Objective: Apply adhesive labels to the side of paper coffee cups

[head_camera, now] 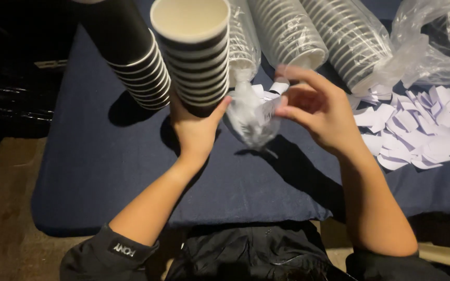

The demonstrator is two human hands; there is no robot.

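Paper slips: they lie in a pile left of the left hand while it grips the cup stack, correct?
Not quite. The head view shows the paper slips piled to the right, beyond the right hand, not left of the left hand. The left hand does grip the cup stack.

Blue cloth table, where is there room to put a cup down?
Bare dark blue cloth lies left of the left hand, below the leaning stack of black paper cups, and between both forearms. It is crowded at the top and right: bagged cup stacks and white paper slips.
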